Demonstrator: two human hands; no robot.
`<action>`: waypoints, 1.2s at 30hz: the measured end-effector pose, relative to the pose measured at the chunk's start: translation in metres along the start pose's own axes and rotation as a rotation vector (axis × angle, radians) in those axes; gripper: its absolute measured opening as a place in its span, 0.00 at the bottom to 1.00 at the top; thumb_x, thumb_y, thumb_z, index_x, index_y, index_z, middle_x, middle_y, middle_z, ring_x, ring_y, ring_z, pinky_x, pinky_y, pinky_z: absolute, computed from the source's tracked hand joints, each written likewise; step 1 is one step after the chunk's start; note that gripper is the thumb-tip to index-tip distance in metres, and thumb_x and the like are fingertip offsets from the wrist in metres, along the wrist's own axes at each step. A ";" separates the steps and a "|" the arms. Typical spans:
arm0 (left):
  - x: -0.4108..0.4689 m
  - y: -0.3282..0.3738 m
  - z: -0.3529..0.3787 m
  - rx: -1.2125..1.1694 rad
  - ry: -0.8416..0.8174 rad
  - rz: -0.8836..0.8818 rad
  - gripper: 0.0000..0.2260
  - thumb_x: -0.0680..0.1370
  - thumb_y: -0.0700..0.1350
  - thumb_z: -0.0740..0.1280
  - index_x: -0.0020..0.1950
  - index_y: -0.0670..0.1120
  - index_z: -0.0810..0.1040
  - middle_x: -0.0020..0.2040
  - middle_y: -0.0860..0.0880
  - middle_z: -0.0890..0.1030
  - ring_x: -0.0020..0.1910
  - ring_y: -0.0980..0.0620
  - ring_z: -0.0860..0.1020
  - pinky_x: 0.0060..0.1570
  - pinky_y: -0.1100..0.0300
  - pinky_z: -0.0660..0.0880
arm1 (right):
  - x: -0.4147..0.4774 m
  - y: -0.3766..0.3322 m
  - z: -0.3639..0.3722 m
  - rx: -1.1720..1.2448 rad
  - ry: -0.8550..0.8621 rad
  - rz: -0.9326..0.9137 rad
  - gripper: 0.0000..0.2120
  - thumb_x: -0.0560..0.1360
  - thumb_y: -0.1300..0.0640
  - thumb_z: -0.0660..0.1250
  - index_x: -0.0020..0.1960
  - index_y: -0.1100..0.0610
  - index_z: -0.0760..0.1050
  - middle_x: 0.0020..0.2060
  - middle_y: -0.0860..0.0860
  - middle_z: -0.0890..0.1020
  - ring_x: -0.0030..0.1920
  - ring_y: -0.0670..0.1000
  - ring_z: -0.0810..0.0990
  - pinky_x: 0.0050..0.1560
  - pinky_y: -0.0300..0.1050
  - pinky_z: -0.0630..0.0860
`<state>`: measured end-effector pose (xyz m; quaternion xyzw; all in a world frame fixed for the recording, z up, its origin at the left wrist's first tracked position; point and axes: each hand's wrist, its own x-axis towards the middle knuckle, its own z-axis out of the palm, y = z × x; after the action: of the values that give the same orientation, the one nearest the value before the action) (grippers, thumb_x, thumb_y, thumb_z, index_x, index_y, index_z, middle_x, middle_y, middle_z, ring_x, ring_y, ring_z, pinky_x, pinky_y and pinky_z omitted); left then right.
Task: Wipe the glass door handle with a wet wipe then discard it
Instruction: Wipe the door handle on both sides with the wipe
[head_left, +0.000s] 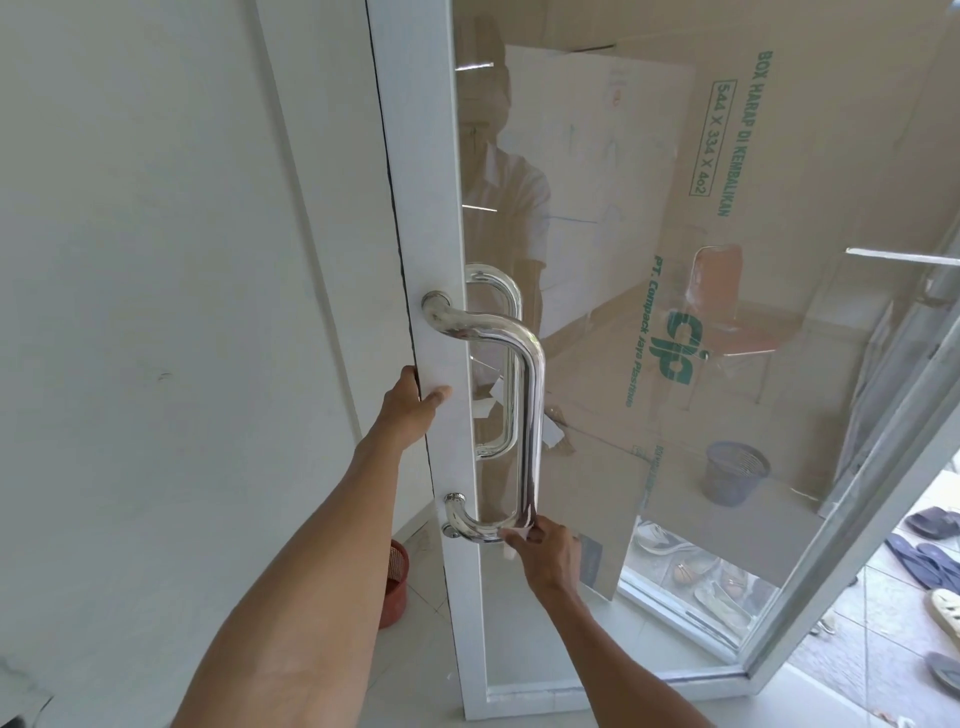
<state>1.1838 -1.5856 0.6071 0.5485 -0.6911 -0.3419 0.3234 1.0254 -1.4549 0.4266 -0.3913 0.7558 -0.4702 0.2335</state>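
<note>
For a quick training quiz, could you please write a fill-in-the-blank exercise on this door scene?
The right hand presses the wet wipe against the ____ bend of the handle.
The door frame that the left hand grips is coloured ____.
The floor basket left of that frame is coloured ____.
Missing words: lower; white; red.

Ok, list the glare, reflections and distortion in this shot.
Head view: soft daylight, no blur; the glass pane reflects the person over the cardboard behind; the chrome handle shows bright streaks; the wide lens bows the door frame.
</note>
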 end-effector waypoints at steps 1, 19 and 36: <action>0.000 0.000 0.000 -0.001 0.000 0.002 0.21 0.79 0.52 0.65 0.67 0.43 0.67 0.63 0.45 0.76 0.53 0.48 0.73 0.50 0.57 0.68 | 0.000 0.001 0.003 0.024 0.014 0.002 0.16 0.64 0.48 0.79 0.29 0.50 0.72 0.20 0.44 0.67 0.24 0.42 0.60 0.25 0.37 0.57; 0.000 0.004 -0.001 0.015 -0.006 -0.011 0.21 0.79 0.52 0.65 0.67 0.42 0.66 0.64 0.44 0.75 0.58 0.44 0.75 0.51 0.57 0.68 | 0.017 -0.061 -0.031 0.141 0.193 -0.398 0.11 0.68 0.44 0.72 0.47 0.47 0.77 0.27 0.46 0.76 0.27 0.43 0.67 0.31 0.37 0.69; 0.001 0.007 -0.004 0.040 -0.029 -0.017 0.22 0.80 0.52 0.64 0.68 0.42 0.65 0.66 0.43 0.74 0.62 0.42 0.74 0.53 0.57 0.68 | 0.042 -0.158 -0.064 0.325 0.308 -0.662 0.16 0.73 0.44 0.71 0.57 0.52 0.79 0.27 0.43 0.69 0.27 0.42 0.63 0.30 0.31 0.62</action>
<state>1.1825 -1.5862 0.6155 0.5556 -0.6979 -0.3386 0.2994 1.0131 -1.4951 0.5968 -0.4965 0.5307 -0.6868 0.0121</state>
